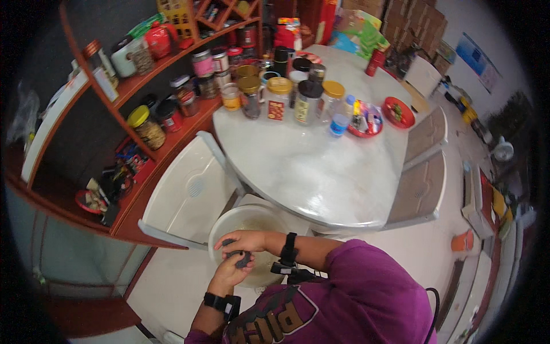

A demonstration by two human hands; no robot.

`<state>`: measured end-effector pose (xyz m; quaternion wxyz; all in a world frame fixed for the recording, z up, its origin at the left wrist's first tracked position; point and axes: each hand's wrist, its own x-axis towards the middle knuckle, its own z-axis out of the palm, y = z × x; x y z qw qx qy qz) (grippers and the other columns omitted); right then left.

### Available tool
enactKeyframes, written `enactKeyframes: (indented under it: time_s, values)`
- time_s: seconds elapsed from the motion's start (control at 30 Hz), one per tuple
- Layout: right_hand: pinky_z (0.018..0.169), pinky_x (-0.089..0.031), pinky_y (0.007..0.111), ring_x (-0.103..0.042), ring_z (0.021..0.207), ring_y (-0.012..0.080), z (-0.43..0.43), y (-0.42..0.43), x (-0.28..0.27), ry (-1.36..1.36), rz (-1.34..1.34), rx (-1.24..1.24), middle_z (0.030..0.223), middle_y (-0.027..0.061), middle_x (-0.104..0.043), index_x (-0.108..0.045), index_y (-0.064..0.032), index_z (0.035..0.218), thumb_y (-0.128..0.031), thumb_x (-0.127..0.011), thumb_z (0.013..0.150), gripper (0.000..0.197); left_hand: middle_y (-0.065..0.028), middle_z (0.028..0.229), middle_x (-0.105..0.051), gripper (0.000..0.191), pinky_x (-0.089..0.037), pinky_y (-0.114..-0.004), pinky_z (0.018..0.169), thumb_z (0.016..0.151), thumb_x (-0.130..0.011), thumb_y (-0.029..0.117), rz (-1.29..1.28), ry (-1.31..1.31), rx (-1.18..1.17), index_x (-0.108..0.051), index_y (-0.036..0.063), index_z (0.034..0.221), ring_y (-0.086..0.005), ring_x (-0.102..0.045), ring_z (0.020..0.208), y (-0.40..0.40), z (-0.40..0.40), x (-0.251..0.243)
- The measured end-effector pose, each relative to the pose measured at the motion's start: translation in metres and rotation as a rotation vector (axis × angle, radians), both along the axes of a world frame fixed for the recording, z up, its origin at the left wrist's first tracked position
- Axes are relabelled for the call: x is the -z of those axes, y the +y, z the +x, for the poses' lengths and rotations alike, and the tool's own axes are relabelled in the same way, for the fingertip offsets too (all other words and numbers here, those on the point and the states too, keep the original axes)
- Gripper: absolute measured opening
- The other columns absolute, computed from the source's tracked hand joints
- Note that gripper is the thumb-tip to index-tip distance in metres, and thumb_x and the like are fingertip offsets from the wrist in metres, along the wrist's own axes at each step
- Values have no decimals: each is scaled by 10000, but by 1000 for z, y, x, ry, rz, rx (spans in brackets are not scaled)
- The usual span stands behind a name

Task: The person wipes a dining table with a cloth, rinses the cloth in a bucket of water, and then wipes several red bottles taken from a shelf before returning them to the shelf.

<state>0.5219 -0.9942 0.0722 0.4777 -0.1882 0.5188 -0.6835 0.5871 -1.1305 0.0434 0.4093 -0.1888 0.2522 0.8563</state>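
A dark grey cloth-like wad (241, 259) is squeezed between my two hands above a white round bucket (215, 219). My left hand (231, 270) grips it from below, fingers curled around it. Over the top lies my right hand (245, 241), also gripping, with part of the grey material showing by its fingers. Cloudy water (268, 262) shows inside the bucket. Whether the wad is a rag or a sponge I cannot tell. Both wrists wear black straps.
A white plastic chair (180, 193) stands left of the bucket, beside a wooden shelf unit (172, 161) holding jars. Ahead is a marble-look table (300, 180) with several jars, a water bottle (339, 120) and a red bowl (398, 122). More chairs (419, 189) line its right side.
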Motion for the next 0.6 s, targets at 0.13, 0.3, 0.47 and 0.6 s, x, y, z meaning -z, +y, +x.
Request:
enactKeyframes:
  time_s: [0.13, 0.3, 0.47, 0.6]
  values:
    - [604, -432, 220, -496, 717, 103, -1, -6, 2, 223, 32, 67, 871, 52, -553, -511, -46, 1068, -220, -474, 847, 284, -106, 821, -493, 224, -358, -242, 521, 723, -542, 37, 49, -27, 18, -459, 11, 929, -178, -454, 665, -5, -3, 1]
    - [672, -407, 254, -467, 720, 117, 4, -23, 15, 336, 88, 242, 810, 32, -530, -548, -51, 941, -263, -445, 863, 248, -64, 713, -472, 201, -298, -209, 409, 696, -523, -21, -411, 150, -9, -463, 29, 881, -130, -424, 511, 6, -3, -9]
    - [678, -410, 284, -493, 707, 175, 8, -39, 53, 411, 237, 386, 769, 76, -537, -523, -40, 849, -271, -404, 868, 261, -46, 686, -479, 195, -316, -216, 399, 718, -550, 33, -756, 325, 59, -478, 44, 899, -102, -425, 496, 20, -1, 10]
    - [773, -403, 335, -523, 861, 275, 9, -48, 69, 374, 376, 451, 914, 165, -559, -505, 12, 911, -241, -383, 868, 284, -71, 842, -499, 230, -402, -267, 548, 792, -508, 139, -1132, 643, 24, -446, 51, 996, -155, -486, 668, 24, -4, 44]
